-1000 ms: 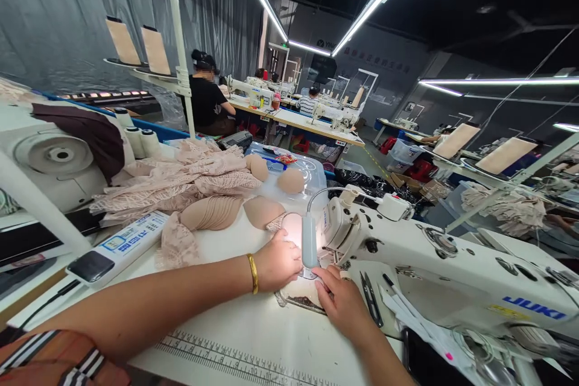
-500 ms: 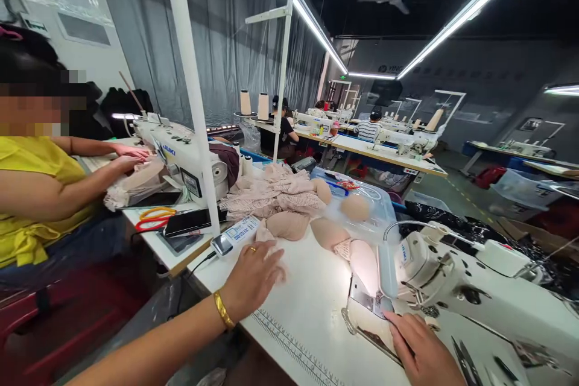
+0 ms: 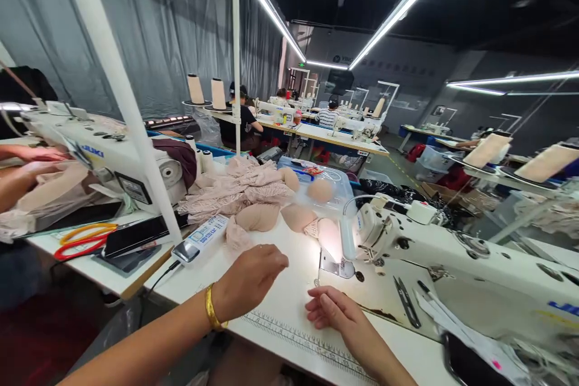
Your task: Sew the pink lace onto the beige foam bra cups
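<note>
the left hand (image 3: 251,277), with a gold bangle (image 3: 210,307) at the wrist, is held palm down just above the white desk (image 3: 289,298). its fingers are loosely bent and nothing is gripped. the right hand (image 3: 337,313) is held low near the front edge of the desk, fingers relaxed and slightly spread, likewise empty; contact with the desk cannot be confirmed. a printed ruler scale (image 3: 289,338) runs along the desk edge below both hands.

the small piece of beige lace fabric (image 3: 235,235) lies just beyond the left hand and is not touched by it. behind it, a stack of beige moulded foam cups (image 3: 260,216) is laid on its side. a flat white control box (image 3: 202,236) is placed to the left of the lace piece.

ahead of the right hand, the needle area of the white juki sewing machine (image 3: 452,259) is lit by its lamp (image 3: 347,240). black thread snips (image 3: 404,300) are laid on the machine bed. at the far left, a co-worker's hand (image 3: 31,154) is seen at a second white sewing machine (image 3: 104,148).
</note>
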Demonstrator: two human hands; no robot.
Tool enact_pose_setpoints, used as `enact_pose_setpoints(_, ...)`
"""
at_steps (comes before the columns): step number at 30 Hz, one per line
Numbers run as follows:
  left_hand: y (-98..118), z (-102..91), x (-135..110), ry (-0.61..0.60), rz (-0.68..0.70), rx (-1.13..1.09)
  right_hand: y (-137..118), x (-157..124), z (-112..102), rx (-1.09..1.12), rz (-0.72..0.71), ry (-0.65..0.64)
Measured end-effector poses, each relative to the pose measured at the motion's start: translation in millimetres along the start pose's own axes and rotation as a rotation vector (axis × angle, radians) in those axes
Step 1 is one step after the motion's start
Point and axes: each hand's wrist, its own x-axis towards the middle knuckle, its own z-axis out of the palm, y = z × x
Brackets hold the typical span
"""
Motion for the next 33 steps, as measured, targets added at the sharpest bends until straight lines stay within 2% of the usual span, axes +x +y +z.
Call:
enact_pose_setpoints(1, -3, -2.2, 1, 0.029, -0.062, 0.004, -1, 1, 3, -0.002, 0.004, 0.011)
enact_pose_setpoints(3, -19, -9.2, 3, 0.025, -0.298, 0.153, 2, 3, 5, -0.092, -0.009, 0.068)
enact_pose_setpoints(5, -43, -16.6, 6, -0.059, -0.537, 0.381, 7, 5, 5, -0.158, -0.018, 0.104)
enact_pose_setpoints(8, -70, -19.4, 7, -0.124, -0.654, 0.517, 14, 6, 4, -0.159, -0.026, 0.119)
enact_pose_setpoints(10, -72, -12.0, 6, -0.179, -0.627, 0.487, 16, 7, 5, -0.164, -0.038, 0.127)
enact_pose_setpoints(14, -48, 10.5, 5, -0.268, -0.482, 0.347, 13, 9, 8, -0.172, -0.061, 0.168)
enact_pose_setpoints(16, -40, 15.8, 5, -0.223, -0.453, 0.323, 8, 10, 10, -0.208, -0.090, 0.188)
enact_pose_setpoints(19, -46, 16.2, 6, -0.110, -0.519, 0.333, 1, 12, 12, -0.306, -0.150, 0.205)
enact_pose_setpoints(21, -55, 16.1, 7, -0.104, -0.554, 0.297, -4, 13, 12, -0.348, -0.181, 0.212)
enact_pose_setpoints(23, -58, 17.2, 8, -0.133, -0.524, 0.215, -8, 14, 13, -0.380, -0.214, 0.219)
enact_pose_setpoints(26, -44, 18.6, 10, -0.138, -0.402, 0.082, -17, 14, 11, -0.426, -0.273, 0.271)
enact_pose_setpoints(29, -16, 15.9, 15, -0.110, -0.216, -0.084, -29, 13, 11, -0.465, -0.339, 0.341)
enact_pose_setpoints(31, 2, 12.6, 19, -0.077, -0.083, -0.231, -38, 13, 11, -0.487, -0.360, 0.330)
enact_pose_setpoints(33, 13, 10.5, 22, -0.050, -0.019, -0.335, -44, 13, 12, -0.454, -0.349, 0.295)
